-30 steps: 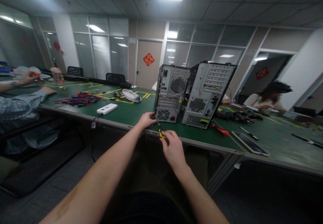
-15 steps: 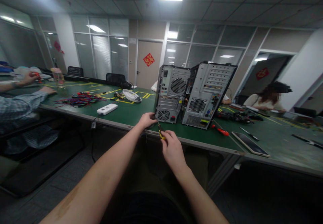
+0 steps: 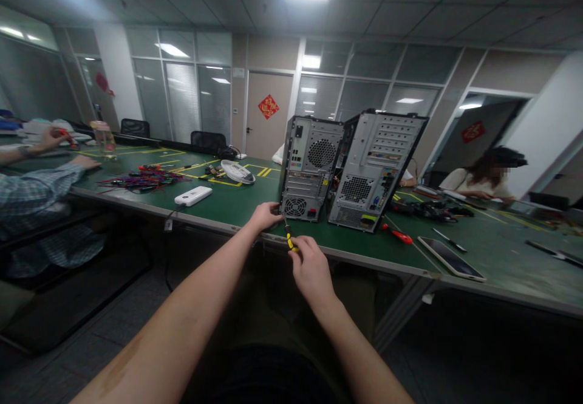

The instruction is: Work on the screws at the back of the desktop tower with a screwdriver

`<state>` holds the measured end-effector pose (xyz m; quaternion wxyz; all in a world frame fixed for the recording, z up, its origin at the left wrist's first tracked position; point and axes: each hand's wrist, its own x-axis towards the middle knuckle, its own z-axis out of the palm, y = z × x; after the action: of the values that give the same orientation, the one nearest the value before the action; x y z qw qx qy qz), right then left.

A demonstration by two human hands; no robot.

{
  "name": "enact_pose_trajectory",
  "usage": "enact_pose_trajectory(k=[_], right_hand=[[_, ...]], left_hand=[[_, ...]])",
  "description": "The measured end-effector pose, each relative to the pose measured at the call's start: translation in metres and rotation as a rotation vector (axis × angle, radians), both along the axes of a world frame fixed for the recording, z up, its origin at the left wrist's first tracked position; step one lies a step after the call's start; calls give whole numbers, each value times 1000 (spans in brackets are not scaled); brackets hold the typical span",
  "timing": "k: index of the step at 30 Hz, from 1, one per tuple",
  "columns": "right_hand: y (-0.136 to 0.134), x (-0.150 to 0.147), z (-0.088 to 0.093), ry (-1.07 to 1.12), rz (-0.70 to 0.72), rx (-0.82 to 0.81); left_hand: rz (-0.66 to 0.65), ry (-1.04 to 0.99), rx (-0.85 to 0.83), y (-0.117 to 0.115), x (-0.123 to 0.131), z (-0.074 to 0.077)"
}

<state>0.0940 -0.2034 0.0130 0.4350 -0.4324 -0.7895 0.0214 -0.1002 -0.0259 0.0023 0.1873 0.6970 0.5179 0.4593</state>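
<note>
Slip risk: we judge that the screwdriver (image 3: pixel 289 240) could skid off its spot at the low near corner of the left tower (image 3: pixel 310 167), because its shaft runs tilted up from our right hand (image 3: pixel 312 267) rather than square to the back panel.
Finger risk: our left hand (image 3: pixel 266 215) sits right by the tip, so a skid could jab those fingers.
Rocking risk: the left tower stands upright close to the near edge of the green table (image 3: pixel 228 206). A hard push could rock it against the second tower (image 3: pixel 376 167) just beside it on the right.
Right grip: fingers pressed together around the handle.
Left grip: curled against the tower's bottom corner. We cannot tell whether it pinches the shaft or only steadies the case.
Screwdriver look: short, with a yellow handle marked in black and a thin dark shaft. The tip is hidden.
Screwdriver place: over the table's near edge, between our two hands.
Nearby: a red-handled screwdriver (image 3: pixel 398 235) and a phone (image 3: pixel 450 258) lie to the right, well apart.
</note>
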Motion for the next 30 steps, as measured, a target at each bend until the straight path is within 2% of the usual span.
enact_pose_trajectory(k=[8,15,26,30], right_hand=[[2,1,0,0,-41,7],[-3,1,3,-172,-210,-103],[-6,0,5,-131,-79,-34],[-5,-1,4,-115,-72,-17]], left_hand=[[-16,-12,6,2,0,-2],[-18,-19,-10,3,-1,-2],[4,-9,-21,2,0,-1],[17,-1,-20,2,0,-1]])
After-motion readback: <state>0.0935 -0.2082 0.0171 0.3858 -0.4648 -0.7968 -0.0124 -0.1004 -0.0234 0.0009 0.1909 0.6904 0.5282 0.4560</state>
